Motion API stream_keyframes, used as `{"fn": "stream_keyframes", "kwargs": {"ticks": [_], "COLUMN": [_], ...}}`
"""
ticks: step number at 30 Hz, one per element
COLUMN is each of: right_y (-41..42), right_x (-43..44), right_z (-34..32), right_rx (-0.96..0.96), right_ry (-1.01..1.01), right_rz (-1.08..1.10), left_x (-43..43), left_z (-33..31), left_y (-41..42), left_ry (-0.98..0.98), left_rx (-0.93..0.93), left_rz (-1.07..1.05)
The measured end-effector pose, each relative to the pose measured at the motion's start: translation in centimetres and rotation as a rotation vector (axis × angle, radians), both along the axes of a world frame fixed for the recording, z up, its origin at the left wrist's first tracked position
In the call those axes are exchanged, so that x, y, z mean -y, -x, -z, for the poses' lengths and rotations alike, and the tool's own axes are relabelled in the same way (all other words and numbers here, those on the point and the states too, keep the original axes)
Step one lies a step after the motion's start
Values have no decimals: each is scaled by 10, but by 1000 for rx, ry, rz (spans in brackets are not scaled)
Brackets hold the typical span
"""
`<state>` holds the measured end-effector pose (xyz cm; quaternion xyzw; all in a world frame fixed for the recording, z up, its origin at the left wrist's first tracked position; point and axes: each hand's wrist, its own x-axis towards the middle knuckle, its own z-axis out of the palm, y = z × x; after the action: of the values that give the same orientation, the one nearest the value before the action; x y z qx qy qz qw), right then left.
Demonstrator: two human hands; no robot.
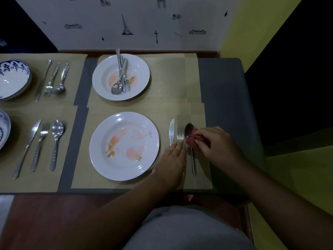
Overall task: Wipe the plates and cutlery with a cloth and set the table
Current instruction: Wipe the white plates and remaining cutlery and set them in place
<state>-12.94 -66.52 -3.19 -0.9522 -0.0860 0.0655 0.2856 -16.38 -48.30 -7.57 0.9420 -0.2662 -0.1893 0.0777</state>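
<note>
Cloth point(194, 141), red and bunched, sits in the right hand point(216, 145), whose fingers point(203, 131) curl round it and press it onto the neck of a spoon point(189, 129). The spoon lies on the placemat point(180, 83) with its bowl pointing away and its handle running back between the 2 hands. The left hand point(171, 159) lies flat just beside it, fingers point(177, 147) straight and together, resting on the handles of a fork point(180, 136) and a knife point(172, 130). These 3 pieces lie side by side to the right of the near plate point(124, 123), which is smeared with pink and orange residue. A far plate point(140, 69), also soiled, holds more cutlery point(121, 73). Further left on the desk point(221, 87) are 2 laid settings beside blue-patterned bowls point(14, 78).
</note>
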Motion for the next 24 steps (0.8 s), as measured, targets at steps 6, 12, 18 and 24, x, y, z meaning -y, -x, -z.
{"fn": "stream_keyframes", "kwargs": {"ticks": [6, 12, 18, 24], "right_y": [-9, -22, -28, -35], "right_x": [-20, -62, -117, -178], "right_z": [-5, -9, -8, -10], "right_rx": [51, 83, 79, 93], "right_ry": [-12, -35, -40, -80], "right_rz": [-52, -132, -231, -345], "left_x": [-19, -64, -124, -196], "left_z": [-8, -24, -30, -22], "left_y": [4, 0, -5, -11], "left_ry": [115, 144, 166, 357], "left_rx": [75, 85, 16, 15], "left_rz": [-89, -239, -565, -878]}}
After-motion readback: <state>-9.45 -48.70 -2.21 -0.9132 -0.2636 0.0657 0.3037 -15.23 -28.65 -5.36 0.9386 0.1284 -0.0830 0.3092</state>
